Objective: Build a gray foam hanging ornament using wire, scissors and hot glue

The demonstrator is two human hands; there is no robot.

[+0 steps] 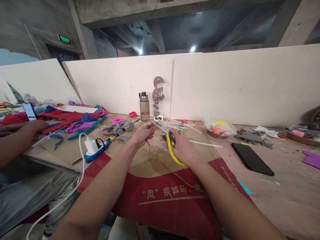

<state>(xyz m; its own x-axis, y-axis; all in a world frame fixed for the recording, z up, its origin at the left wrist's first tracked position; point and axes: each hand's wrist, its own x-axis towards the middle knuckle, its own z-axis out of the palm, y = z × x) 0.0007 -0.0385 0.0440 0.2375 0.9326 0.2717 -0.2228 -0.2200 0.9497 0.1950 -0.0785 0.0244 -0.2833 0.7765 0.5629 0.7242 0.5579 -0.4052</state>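
In my right hand [183,146] is a pair of scissors [172,151] with yellow handles, its metal blades pointing up and left. My left hand [145,134] is closed in a pinch close to the blade tips. A thin grey yarn [162,162] hangs from the left fingers and trails down across the cardboard [140,166] toward my right forearm. Whatever lies between the left fingertips and the blades is too small to make out. Beyond my left hand rests a ball of grey yarn [128,125] beside grey felt pieces [112,128].
A water bottle [144,108] stands near the white board [120,83], by a grey moon-shaped hanging ornament [158,93]. To the right lie a black phone [252,159] and a bowl [218,135]. A blue power strip [96,152] sits left, near another person's arm [22,140] and coloured felt [72,116].
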